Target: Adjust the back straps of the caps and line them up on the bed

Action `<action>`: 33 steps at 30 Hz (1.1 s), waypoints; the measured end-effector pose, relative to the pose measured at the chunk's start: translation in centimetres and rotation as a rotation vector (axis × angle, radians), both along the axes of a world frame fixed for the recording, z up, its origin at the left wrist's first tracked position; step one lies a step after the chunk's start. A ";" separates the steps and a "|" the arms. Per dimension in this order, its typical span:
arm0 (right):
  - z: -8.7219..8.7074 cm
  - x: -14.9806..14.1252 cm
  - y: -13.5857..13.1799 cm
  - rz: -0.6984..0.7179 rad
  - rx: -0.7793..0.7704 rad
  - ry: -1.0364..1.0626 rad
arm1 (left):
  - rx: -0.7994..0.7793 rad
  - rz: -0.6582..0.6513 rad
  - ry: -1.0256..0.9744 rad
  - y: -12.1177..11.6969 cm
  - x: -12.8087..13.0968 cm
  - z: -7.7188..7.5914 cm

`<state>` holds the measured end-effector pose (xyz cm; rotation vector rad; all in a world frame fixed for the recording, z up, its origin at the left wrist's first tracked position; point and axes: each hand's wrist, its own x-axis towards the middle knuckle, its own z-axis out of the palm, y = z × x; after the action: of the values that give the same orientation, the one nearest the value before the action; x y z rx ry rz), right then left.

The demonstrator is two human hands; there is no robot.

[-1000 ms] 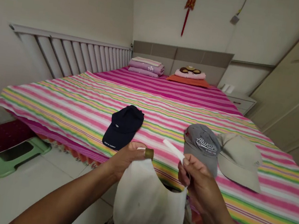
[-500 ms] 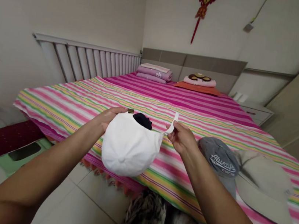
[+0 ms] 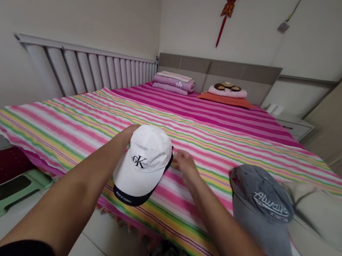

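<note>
A white baseball cap (image 3: 149, 146) with black "CK" letters and a dark edge on its brim faces me, brim down toward the near edge of the bed. My left hand (image 3: 130, 134) grips it from behind on the left; most of those fingers are hidden by the crown. Beside the cap's right edge, my right hand (image 3: 183, 163) is slightly blurred, its fingers loosely bent and nothing visible in them. To the right lies a grey cap (image 3: 260, 195) with "Always" lettering, and beyond it a beige cap (image 3: 329, 222), partly overlapped by the grey one.
Striped bedding (image 3: 95, 121) covers the bed, with folded purple bedding (image 3: 172, 83) and a pink folded pile (image 3: 227, 92) near the headboard (image 3: 242, 76). A green plastic stool (image 3: 10, 196) stands on the floor at left. A white bedside cabinet (image 3: 296, 126) is at right.
The white cap has been turned round, from its back and strap showing to its front and brim facing me. My right hand has let go of the strap. The view has shifted slightly.
</note>
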<state>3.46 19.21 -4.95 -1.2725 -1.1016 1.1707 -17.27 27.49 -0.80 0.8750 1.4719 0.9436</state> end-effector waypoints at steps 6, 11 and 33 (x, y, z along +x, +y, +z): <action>-4.7 -2.8 -6.6 0.037 0.030 -0.195 | 0.121 0.145 0.160 -0.9 -0.5 -1.4; -6.4 3.1 -9.2 -0.089 0.314 -0.588 | 0.349 0.289 0.306 -4.8 -2.8 -1.2; -2.7 23.0 -8.6 -0.750 0.062 -0.923 | 0.409 -0.283 0.317 -29.8 6.8 -17.8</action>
<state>26.44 10.62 -7.62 -2.0029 -1.0850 -0.0584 -10.44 -2.31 -18.61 1.5486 1.3851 0.9347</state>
